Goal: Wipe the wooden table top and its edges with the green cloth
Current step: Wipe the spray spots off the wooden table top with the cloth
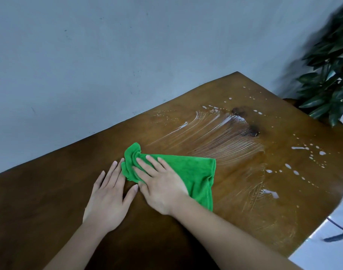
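Note:
The green cloth (188,172) lies spread on the wooden table top (49,201), bunched at its far left end. My right hand (160,184) presses flat on the cloth with fingers spread. Beside it, my left hand (108,195) rests flat on the bare wood, its fingertips just touching the cloth's left edge. White liquid streaks (215,129) fan across the wood to the right of the cloth. Drops and small puddles (295,170) dot the table's right part.
A grey wall (108,55) runs along the table's far edge. A leafy plant (330,75) stands past the table's right corner. White floor (322,250) with a dark cable shows beyond the right edge. A dark knot (252,127) marks the wood.

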Motion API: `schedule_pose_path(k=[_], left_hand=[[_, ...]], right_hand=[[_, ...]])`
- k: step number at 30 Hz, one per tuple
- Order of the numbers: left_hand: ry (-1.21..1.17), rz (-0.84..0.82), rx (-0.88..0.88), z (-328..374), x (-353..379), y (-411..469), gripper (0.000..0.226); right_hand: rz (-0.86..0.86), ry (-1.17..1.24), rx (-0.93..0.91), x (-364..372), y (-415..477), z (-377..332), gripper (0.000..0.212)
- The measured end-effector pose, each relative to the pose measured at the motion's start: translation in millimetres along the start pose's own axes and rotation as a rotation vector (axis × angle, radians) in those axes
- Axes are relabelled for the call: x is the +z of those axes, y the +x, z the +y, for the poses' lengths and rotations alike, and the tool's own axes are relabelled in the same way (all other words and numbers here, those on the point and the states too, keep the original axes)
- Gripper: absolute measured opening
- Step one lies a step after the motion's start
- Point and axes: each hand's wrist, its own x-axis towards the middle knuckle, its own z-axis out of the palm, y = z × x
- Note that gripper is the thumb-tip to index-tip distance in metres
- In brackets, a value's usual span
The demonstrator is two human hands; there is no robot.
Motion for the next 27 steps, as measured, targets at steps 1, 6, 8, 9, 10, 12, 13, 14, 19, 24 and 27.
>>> schedule_pose_path(k=[1,6,8,9,10,12,13,14,19,24,27], left_hand=[[-0.004,-0.002,-0.009,0.9,-0.5,0.2,0.089],[0.025,-0.007,-0.034,3.1,-1.2,3.8,0.091],[0.021,0.008,-0.031,3.5,-0.2,6.2,0.088],[0.012,0.012,-0.031,3.8,0.1,7.8,0.087],[0.005,0.013,-0.031,4.5,0.3,10.1,0.086],[0.006,0.014,-0.032,7.1,0.9,16.5,0.086],[0.009,0.017,-0.031,9.1,1.1,20.5,0.086],[0.012,0.021,-0.028,11.3,1.2,24.8,0.085],[0.012,0.039,-0.024,20.4,3.9,40.2,0.083],[0.001,0.054,-0.028,20.0,6.7,42.8,0.081],[0.007,0.048,-0.032,20.2,6.7,42.3,0.080]], right_hand=[[0.003,0.007,-0.002,-0.8,7.2,0.3,0.064],[0.008,0.003,0.003,-12.8,41.8,41.4,0.065],[0.023,0.023,0.048,-23.1,55.8,68.7,0.064],[0.032,0.031,0.073,-29.0,62.3,83.6,0.064],[0.040,0.035,0.098,-35.3,68.2,99.1,0.063],[0.057,0.029,0.154,-47.0,77.0,130.7,0.062],[0.065,0.025,0.186,-52.9,80.6,147.1,0.062],[0.073,0.022,0.219,-58.8,83.4,163.3,0.061],[0.111,-0.003,0.359,-85.5,86.2,244.5,0.061],[0.146,-0.001,0.500,-104.8,80.0,308.3,0.061],[0.122,-0.003,0.529,-104.4,80.8,309.9,0.062]])
